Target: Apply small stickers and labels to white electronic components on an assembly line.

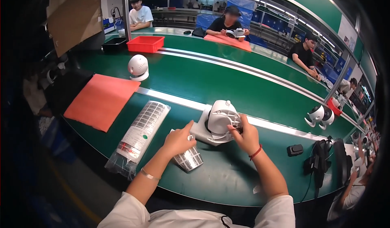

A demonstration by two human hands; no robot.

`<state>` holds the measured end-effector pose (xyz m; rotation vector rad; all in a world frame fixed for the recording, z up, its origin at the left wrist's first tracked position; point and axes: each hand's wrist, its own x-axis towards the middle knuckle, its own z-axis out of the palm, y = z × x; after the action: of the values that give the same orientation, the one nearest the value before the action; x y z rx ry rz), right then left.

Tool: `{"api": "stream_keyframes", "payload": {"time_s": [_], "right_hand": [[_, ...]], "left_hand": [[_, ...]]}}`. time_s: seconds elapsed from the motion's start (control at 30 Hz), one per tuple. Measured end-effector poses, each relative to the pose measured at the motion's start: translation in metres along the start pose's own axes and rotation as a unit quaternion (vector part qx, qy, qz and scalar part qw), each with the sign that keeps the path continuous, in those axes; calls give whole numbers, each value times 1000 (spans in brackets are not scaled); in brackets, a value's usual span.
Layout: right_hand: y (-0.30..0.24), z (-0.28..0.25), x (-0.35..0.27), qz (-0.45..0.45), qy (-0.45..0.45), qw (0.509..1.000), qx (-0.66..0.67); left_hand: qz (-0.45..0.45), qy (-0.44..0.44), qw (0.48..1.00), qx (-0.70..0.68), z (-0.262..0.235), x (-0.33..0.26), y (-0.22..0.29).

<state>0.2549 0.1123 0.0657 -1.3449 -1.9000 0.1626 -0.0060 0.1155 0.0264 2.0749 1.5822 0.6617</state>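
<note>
A white rounded device on a flat base, like a small pan-tilt camera (220, 118), lies on the green bench in front of me with ribs and screw posts showing. My right hand (248, 136) grips its right side, thumb toward me and fingers at the far edge. My left hand (178, 140) is at the base's left corner, index finger stretched toward it. The other fingers are curled over a silvery label sheet (190, 159), which hangs out below them, slightly bent. Left of it lies a clear-wrapped pack of label sheets (142, 132).
An orange mat (101, 100) and a second white device (138, 67) are at left. Farther back stand a red bin (145, 44) and a black tray (114, 45). At right are more white devices (321, 115), a small black box (295, 150) and black cables (319, 163). Other people sit across the bench.
</note>
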Motion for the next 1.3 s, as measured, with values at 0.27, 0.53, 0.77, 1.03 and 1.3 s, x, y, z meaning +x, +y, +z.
{"api": "stream_keyframes", "payload": {"time_s": [0.27,0.53,0.77,1.03,1.3], "right_hand": [[14,3,3,20,17,1000,-8],[10,6,-1,37,41,998,28],[1,9,-2,46,42,998,3],[15,16,-5,-5,110,993,48],[3,-11,-3,22,20,996,-82]], "left_hand": [[-31,-78,978,-192,-10,9,7],[5,-94,983,-159,6,3,11],[-7,-119,964,-236,6,-2,12],[22,-144,961,-236,6,-4,19],[22,-99,944,-314,-4,-9,12]]}}
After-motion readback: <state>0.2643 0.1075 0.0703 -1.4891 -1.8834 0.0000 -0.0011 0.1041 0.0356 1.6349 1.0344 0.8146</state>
